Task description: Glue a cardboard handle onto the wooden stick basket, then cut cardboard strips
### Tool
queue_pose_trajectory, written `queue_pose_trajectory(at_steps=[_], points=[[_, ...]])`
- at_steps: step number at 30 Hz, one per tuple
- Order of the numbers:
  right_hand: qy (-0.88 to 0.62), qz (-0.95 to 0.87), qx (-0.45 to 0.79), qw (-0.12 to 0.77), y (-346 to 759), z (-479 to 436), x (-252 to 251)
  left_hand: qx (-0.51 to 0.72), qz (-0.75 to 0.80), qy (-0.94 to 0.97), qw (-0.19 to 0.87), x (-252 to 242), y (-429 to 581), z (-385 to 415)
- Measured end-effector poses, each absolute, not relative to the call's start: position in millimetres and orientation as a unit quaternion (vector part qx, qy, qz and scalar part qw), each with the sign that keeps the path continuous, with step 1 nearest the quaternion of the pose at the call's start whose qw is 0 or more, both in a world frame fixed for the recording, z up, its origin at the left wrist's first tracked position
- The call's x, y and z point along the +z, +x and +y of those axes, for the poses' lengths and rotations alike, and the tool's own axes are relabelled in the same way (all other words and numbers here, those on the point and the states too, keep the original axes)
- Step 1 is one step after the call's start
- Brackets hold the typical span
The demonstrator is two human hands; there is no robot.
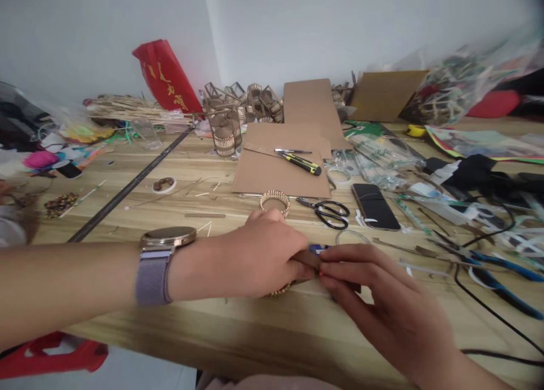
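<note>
1. Nearest to the camera, at the left, one left hand [259, 257], wearing one wristwatch [172, 236], is folded with its fingers gripping one brown strip [309, 258].
2. Under this hand, one slatted ring [280, 291] is mostly hidden; I cannot tell whether the strip joins it.
3. At the right, one right hand [391, 305] pinches the strip's other end with bent fingers, so the strip lies between both hands, near the front of the wooden table [289, 333].
4. In my judgement, the strip could slip or twist if one pinch becomes loose; the ring could lose its shape if the left palm presses it.
5. Beyond, from left to right, I count one more slatted ring [275, 195], one utility knife [302, 163], one pair of scissors [317, 205], one smartphone [376, 207] and one pair of pliers [467, 255].
</note>
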State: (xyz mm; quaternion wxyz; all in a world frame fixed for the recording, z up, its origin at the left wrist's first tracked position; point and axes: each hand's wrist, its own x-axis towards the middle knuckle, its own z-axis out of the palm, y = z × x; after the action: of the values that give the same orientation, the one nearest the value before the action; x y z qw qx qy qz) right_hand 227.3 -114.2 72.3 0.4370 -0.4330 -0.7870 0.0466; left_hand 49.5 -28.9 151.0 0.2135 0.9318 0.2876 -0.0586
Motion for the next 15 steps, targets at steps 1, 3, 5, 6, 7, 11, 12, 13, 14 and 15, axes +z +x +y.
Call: queue_pose_trajectory(at_steps=[1, 3, 5, 6, 7, 11, 12, 13, 14, 15], points=[[-0.436, -0.787, 0.042, 0.433, 226.7, -113.8, 74.3, -0.042, 0.280, 0.935, 0.214, 149.1, 48.4, -29.2], [-0.442, -0.787, 0.034, 0.430, 226.8, -112.0, 75.9, 0.000, 0.269, 0.940, 0.210, 145.4, 46.7, -30.7], [-0.439, -0.792, 0.025, 0.423, 228.3, -110.8, 75.6, 0.037, 0.263, 0.943, 0.202, 141.8, 45.8, -32.7], [-0.436, -0.795, 0.019, 0.420, 229.2, -110.9, 75.2, 0.050, 0.259, 0.944, 0.197, 140.2, 45.5, -33.5], [-0.435, -0.798, 0.014, 0.417, 230.2, -111.3, 75.0, 0.058, 0.256, 0.946, 0.193, 138.9, 45.3, -34.0], [-0.442, -0.801, 0.003, 0.404, 233.4, -114.5, 76.9, 0.066, 0.244, 0.950, 0.181, 135.3, 44.0, -32.1], [-0.442, -0.803, 0.001, 0.400, 233.9, -115.0, 78.0, 0.068, 0.239, 0.953, 0.174, 134.4, 43.3, -31.1], [-0.441, -0.807, -0.001, 0.393, 234.2, -115.1, 79.4, 0.070, 0.233, 0.956, 0.165, 133.2, 42.4, -30.3], [-0.439, -0.812, -0.005, 0.385, 234.3, -114.8, 80.9, 0.076, 0.227, 0.959, 0.153, 131.7, 41.5, -29.7], [-0.438, -0.816, -0.010, 0.377, 234.4, -114.2, 82.5, 0.083, 0.222, 0.962, 0.139, 129.7, 40.6, -29.5]])
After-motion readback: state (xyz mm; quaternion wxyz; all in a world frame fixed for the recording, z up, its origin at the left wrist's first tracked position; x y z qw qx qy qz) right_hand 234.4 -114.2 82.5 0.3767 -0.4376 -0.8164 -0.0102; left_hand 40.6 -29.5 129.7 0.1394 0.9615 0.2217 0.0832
